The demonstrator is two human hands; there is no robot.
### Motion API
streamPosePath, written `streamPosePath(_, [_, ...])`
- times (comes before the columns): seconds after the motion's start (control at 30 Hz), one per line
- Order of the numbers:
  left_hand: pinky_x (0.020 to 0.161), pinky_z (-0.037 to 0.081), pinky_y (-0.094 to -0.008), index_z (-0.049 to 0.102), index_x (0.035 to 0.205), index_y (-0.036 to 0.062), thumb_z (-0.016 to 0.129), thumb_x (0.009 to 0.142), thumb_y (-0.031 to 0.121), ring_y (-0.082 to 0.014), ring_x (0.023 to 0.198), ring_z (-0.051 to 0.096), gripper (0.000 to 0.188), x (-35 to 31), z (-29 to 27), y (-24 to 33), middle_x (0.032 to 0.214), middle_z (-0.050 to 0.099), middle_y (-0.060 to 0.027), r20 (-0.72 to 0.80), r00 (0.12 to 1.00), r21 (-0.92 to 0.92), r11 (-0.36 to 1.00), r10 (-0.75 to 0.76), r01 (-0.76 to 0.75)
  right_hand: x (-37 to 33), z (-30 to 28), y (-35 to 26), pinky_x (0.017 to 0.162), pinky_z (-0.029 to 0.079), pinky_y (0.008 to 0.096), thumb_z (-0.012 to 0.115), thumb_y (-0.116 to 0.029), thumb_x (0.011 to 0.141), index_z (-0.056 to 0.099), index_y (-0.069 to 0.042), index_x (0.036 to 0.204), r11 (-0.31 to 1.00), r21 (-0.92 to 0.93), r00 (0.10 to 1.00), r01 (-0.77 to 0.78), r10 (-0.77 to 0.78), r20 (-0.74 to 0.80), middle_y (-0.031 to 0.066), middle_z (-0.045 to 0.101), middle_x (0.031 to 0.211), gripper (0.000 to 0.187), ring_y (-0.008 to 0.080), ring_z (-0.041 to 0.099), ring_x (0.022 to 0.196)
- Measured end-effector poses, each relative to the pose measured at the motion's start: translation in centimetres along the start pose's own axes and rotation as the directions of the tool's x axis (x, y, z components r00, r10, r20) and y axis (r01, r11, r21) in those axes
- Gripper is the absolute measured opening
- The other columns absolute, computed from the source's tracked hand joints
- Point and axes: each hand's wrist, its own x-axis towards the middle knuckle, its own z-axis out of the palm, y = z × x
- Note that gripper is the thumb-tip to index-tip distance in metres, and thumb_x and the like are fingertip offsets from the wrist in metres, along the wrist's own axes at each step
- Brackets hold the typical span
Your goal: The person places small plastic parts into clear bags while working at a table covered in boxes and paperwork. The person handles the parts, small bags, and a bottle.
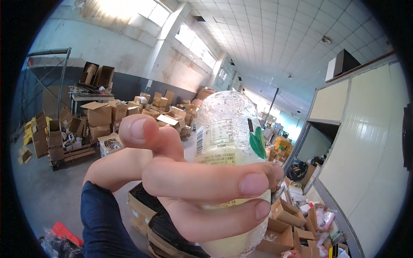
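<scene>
A clear, pale-yellowish plastic bottle (221, 133) is being held right up close, smack in the middle of the view, by the left hand (180, 178). The grip is closed around it: fingers are wrapped across the near side, and one digit is left sticking up, off to the bottle's left. What the right grip is up to can't be told from here. A barcode and small print are carried on the bottle, plus a green leaf design (258, 143), and its rounded top end is covered in droplets. The wrist is covered by a navy sleeve (101, 219). Just below, partly hidden by the hand, a carton (138, 211) is packed with black stuff. More open boxes (279, 234) are piled at lower right, beside a cream panelled wall (372, 112). Over on the left, cartons are stacked on a bench (91, 98) near a metal frame (48, 52), a wooden pallet (74, 157) is loaded up, and something red (67, 234) is seen lower down.
</scene>
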Motion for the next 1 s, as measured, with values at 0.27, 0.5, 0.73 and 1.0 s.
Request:
streamPosePath(0.27, [0.125, -0.006, -0.0376, 0.047, 0.107, 0.0332, 0.034, 0.100, 0.064, -0.0032, 0.131, 0.037, 0.034, 0.6, -0.2, 0.1, 0.092, 0.074, 0.0148, 0.019, 1.000, -0.005, 1.000, 0.012, -0.012, 0.7, -1.2, 2.7, 0.088, 0.041, 0.0257, 0.061, -0.027, 0.101, 0.064, -0.005, 0.109, 0.987, 0.155, 0.994, -0.043, 0.027, 0.105, -0.0009, 0.060, 0.098, 0.023, 0.0105, 0.052, 0.095])
streamPosePath(0.5, [0.125, -0.006, -0.0375, 0.047, 0.108, 0.0327, 0.040, 0.099, 0.062, -0.0043, 0.132, 0.036, 0.032, 1.3, -0.7, 0.0, 0.094, 0.075, 0.0144, 0.023, 0.999, -0.005, 1.000, 0.029, -0.029, 1.1, -1.1, 3.6, 0.088, 0.041, 0.0246, 0.061, -0.029, 0.100, 0.064, -0.005, 0.108, 0.986, 0.158, 0.992, -0.052, 0.033, 0.119, -0.0015, 0.060, 0.098, 0.025, 0.0100, 0.052, 0.096])
streamPosePath(0.73, [0.123, -0.001, -0.0424, 0.051, 0.098, 0.0252, 0.058, 0.095, 0.044, -0.0061, 0.121, 0.048, 0.020, 0.6, -0.6, 1.1, 0.085, 0.073, 0.0139, 0.096, 0.992, -0.025, 0.996, -0.083, 0.086, 0.8, -0.3, 0.8, 0.082, 0.041, 0.0255, 0.061, -0.036, 0.100, 0.065, -0.006, 0.105, 0.999, 0.014, 0.992, -0.053, 0.051, 0.120, -0.0021, 0.062, 0.097, 0.031, 0.0103, 0.051, 0.091])
streamPosePath(1.0, [0.117, 0.010, -0.0458, 0.050, 0.100, 0.0174, 0.066, 0.090, 0.029, -0.0074, 0.111, 0.052, 0.022, -2.0, -2.6, 1.9, 0.081, 0.071, 0.0131, 0.372, 0.928, -0.048, 0.998, -0.020, 0.040, -0.3, 0.2, 0.2, 0.082, 0.040, 0.0253, 0.061, -0.034, 0.100, 0.064, -0.005, 0.103, 0.996, 0.080, 0.998, -0.046, 0.043, 0.041, -0.0023, 0.061, 0.096, 0.029, 0.0102, 0.051, 0.091])
